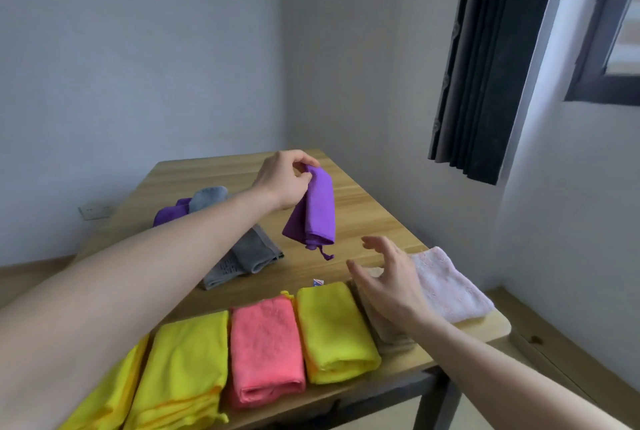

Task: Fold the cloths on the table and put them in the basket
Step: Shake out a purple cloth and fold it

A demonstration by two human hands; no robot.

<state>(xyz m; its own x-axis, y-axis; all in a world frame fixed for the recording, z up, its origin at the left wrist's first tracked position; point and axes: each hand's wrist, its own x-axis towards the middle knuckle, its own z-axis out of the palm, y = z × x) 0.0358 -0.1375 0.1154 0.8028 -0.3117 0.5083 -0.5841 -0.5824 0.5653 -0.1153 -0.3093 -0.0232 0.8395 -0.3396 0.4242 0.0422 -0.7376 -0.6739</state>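
My left hand [285, 178] pinches the top of a folded purple cloth [317, 211], which hangs in the air above the middle of the wooden table [363, 208]. Below and to the right, my right hand [384, 277] hovers with fingers spread and holds nothing. Along the near edge lie folded cloths in a row: yellow [183, 381], coral pink [266, 350], yellow [332, 329], beige [377, 322] and pale pink [446, 287]. A grey cloth [249, 256], another purple cloth [169, 213] and a blue-grey cloth [207, 196] lie further back. No basket is in view.
The table stands in a room corner, with walls behind and to the right. A dark curtain [491, 59] hangs beside a window at the right. A small label scrap [318, 282] lies on the table. A wall socket [95, 211] is at the left.
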